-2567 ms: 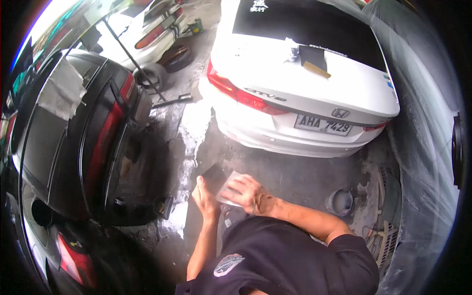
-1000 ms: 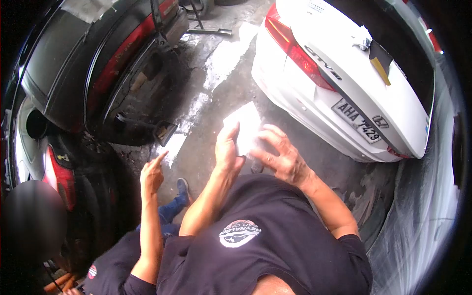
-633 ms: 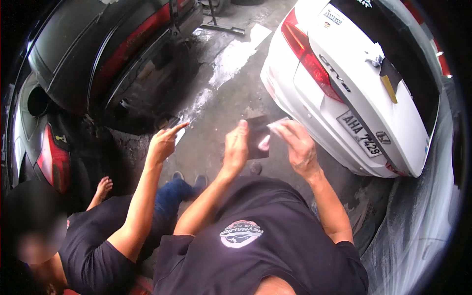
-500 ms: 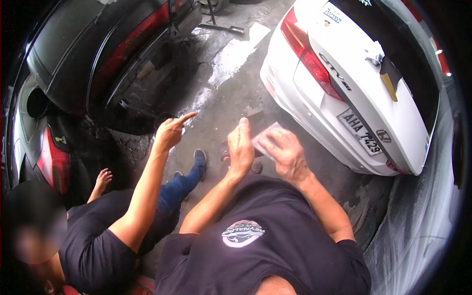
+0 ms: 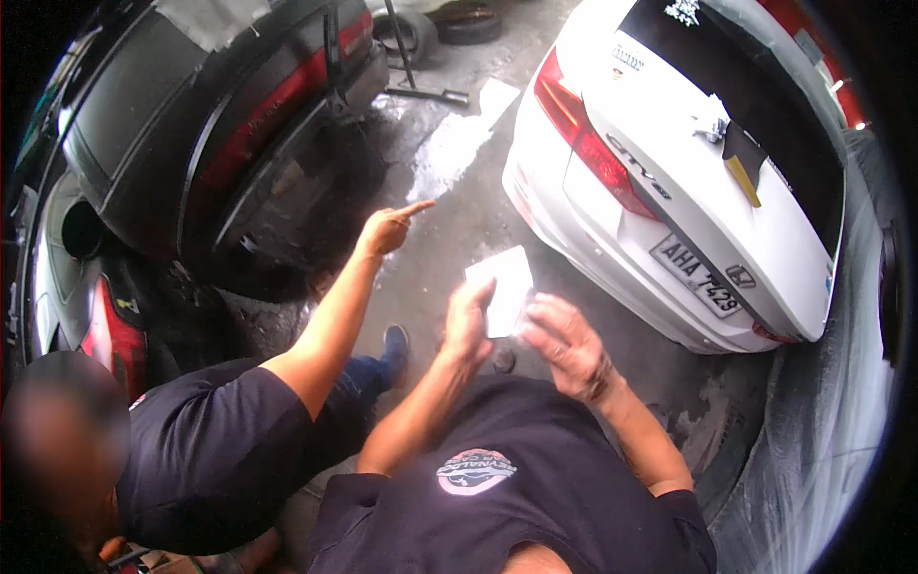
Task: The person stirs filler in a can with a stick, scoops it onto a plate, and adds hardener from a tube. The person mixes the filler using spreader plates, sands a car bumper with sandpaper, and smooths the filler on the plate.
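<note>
My left hand (image 5: 467, 320) grips the left edge of a flat, bright white rectangular sheet (image 5: 509, 287), with its thumb along the near face. At the sheet's lower right edge is my right hand (image 5: 566, 344), its fingers bent together and slightly blurred. A pale bit shows at those fingertips, too small to tell apart from the sheet. Both hands are in front of my dark shirt (image 5: 574, 478), above the grey floor.
A co-worker's hand (image 5: 387, 231) points from the left, beside my left arm. Behind, a white car (image 5: 612, 230) carries a dark sheet with a yellow edge (image 5: 742, 172) on its trunk. A dark car (image 5: 143, 124), a metal stand (image 5: 426, 94) and tyres (image 5: 464, 21) are further left.
The sheet in my left hand looked dark and now shows a bright white face. Both my hands sit slightly lower in view. The co-worker's pointing hand has moved right, closer to mine.
</note>
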The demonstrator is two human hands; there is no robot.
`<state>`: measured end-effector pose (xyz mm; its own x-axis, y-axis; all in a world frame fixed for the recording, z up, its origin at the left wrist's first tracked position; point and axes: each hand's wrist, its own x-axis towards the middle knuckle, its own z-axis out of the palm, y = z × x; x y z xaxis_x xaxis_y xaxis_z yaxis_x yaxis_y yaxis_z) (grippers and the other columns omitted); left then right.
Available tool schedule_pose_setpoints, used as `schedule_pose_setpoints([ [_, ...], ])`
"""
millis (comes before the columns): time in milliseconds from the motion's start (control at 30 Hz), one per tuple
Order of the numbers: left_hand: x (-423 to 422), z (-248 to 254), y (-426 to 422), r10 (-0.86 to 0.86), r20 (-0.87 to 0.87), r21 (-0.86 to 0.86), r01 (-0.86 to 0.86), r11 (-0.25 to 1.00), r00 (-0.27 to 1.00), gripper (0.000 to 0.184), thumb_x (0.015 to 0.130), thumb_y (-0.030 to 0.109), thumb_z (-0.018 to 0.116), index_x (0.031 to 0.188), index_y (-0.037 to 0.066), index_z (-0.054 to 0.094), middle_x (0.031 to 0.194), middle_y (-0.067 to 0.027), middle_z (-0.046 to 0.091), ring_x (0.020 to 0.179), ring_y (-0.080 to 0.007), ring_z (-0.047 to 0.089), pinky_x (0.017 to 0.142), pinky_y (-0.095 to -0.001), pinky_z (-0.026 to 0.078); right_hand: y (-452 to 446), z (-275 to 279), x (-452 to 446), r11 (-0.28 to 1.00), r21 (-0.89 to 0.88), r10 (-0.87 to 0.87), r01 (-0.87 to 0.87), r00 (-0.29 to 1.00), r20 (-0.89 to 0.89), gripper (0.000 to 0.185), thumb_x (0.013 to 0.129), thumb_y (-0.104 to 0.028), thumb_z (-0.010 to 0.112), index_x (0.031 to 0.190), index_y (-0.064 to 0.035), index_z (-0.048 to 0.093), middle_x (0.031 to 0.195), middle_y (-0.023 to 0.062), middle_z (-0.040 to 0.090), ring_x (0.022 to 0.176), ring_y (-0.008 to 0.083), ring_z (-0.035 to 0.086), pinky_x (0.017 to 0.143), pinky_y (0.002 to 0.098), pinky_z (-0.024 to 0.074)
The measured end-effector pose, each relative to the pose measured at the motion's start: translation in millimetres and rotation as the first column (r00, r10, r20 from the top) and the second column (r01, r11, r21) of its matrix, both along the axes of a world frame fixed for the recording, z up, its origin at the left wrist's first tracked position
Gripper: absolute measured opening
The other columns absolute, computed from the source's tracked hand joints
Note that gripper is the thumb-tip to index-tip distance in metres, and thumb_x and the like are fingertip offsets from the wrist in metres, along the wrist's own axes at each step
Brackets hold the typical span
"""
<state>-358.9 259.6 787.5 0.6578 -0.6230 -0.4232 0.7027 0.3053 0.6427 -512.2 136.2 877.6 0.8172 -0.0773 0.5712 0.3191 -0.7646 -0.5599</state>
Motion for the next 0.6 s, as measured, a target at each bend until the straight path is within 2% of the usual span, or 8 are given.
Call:
schedule_pose_setpoints([
  [133, -2.8, 8.4, 2.5, 0.036, -0.063, -0.056, -0.039, 0.998, 0.997, 0.026, 0.1, 0.012, 0.063, 0.121, -0.003, 0.065, 0.114, -0.0117, 0.071, 0.101, -0.0221, 0.068, 0.092, -0.0362, 0.056, -6.9, -37.5, -10.3, 0.986, -0.129, -0.12, 0.108, 0.988, -0.094, 0.05, 0.078, 0.007, 0.066, 0.127, -0.0029, 0.07, 0.13, 0.0194, 0.059, 0.13, 0.0451, 0.057, 0.108, 0.0513, 0.052],
  [200, -1.5, 13.2, 6.6, 0.016, -0.04, -0.123, -0.021, 0.992, 0.999, 0.028, 0.1, 0.016, 0.066, 0.122, -0.003, 0.065, 0.111, -0.0101, 0.071, 0.099, -0.02, 0.069, 0.091, -0.0355, 0.056, -20.3, -59.2, -19.9, 0.953, -0.288, -0.18, 0.097, 0.944, -0.276, 0.057, 0.08, 0.008, 0.059, 0.133, -0.0106, 0.069, 0.132, 0.0202, 0.06, 0.125, 0.0379, 0.061, 0.109, 0.0494, 0.0522],
  [267, 1.6, 48.4, 3.9, 0.073, 0.171, -0.004, -0.073, 0.997, 0.983, 0.027, 0.105, 0.023, 0.065, 0.118, 0.0, 0.067, 0.104, -0.0057, 0.071, 0.091, -0.0151, 0.067, 0.085, -0.033, 0.054, -21.2, -70.9, -32.0, 0.978, -0.158, -0.187, 0.135, 0.904, -0.384, 0.055, 0.081, 0.01, 0.057, 0.131, -0.0086, 0.068, 0.13, 0.0203, 0.061, 0.121, 0.0381, 0.063, 0.108, 0.0494, 0.0518],
  [333, 8.5, 46.6, 2.9, 0.074, 0.411, 0.0, -0.081, 0.997, 0.909, 0.03, 0.11, 0.032, 0.059, 0.103, 0.004, 0.068, 0.09, 0.0011, 0.066, 0.081, -0.0097, 0.058, 0.074, -0.0289, 0.049, -30.5, -63.7, -19.0, 0.946, -0.05, -0.323, 0.321, 0.917, -0.234, 0.046, 0.085, 0.005, 0.056, 0.127, -0.0077, 0.07, 0.126, 0.0185, 0.064, 0.118, 0.0371, 0.065, 0.106, 0.0464, 0.0516],
  [367, 16.6, 27.8, 8.2, -0.006, 0.497, 0.116, -0.059, 0.992, 0.868, 0.042, 0.114, 0.035, 0.05, 0.085, 0.007, 0.062, 0.079, 0.0054, 0.054, 0.072, -0.0075, 0.045, 0.064, -0.0277, 0.038, -35.1, -42.7, -7.4, 0.942, -0.045, -0.332, 0.332, 0.91, -0.247, 0.046, 0.085, 0.005, 0.056, 0.127, -0.0077, 0.07, 0.126, 0.0185, 0.064, 0.118, 0.0371, 0.065, 0.106, 0.0464, 0.0516],
  [467, 0.8, 38.9, 2.5, -0.145, 0.664, 0.267, -0.051, 0.962, 0.734, 0.048, 0.114, 0.038, 0.048, 0.079, 0.006, 0.054, 0.075, 0.0055, 0.046, 0.071, -0.0068, 0.038, 0.059, -0.0294, 0.031, -26.5, 3.0, 19.8, 0.971, -0.122, -0.219, 0.206, 0.97, -0.102, 0.044, 0.082, -0.001, 0.062, 0.125, -0.0032, 0.07, 0.126, 0.0161, 0.066, 0.119, 0.0392, 0.064, 0.105, 0.0472, 0.051],
  [533, 2.3, 35.8, -2.1, -0.03, 0.693, 0.252, -0.203, 0.946, 0.72, 0.049, 0.114, 0.036, 0.048, 0.079, 0.003, 0.054, 0.073, 0.0055, 0.046, 0.069, -0.0066, 0.037, 0.057, -0.0311, 0.03, -7.0, -13.2, 21.9, 0.945, -0.275, -0.199, 0.178, 0.979, -0.051, 0.041, 0.083, -0.006, 0.064, 0.123, -0.0065, 0.073, 0.124, 0.0138, 0.067, 0.118, 0.0381, 0.064, 0.103, 0.0487, 0.0501],
  [600, 2.3, 33.6, -5.9, 0.118, 0.557, 0.224, -0.285, 0.932, 0.822, 0.048, 0.114, 0.036, 0.049, 0.078, 0.005, 0.052, 0.073, 0.0065, 0.045, 0.068, -0.0059, 0.037, 0.056, -0.0303, 0.029, 6.0, -20.9, 14.6, 0.964, -0.219, -0.174, 0.148, 0.979, -0.103, 0.04, 0.082, -0.01, 0.064, 0.121, -0.0089, 0.075, 0.122, 0.0134, 0.067, 0.118, 0.0378, 0.063, 0.102, 0.0509, 0.0493],
])
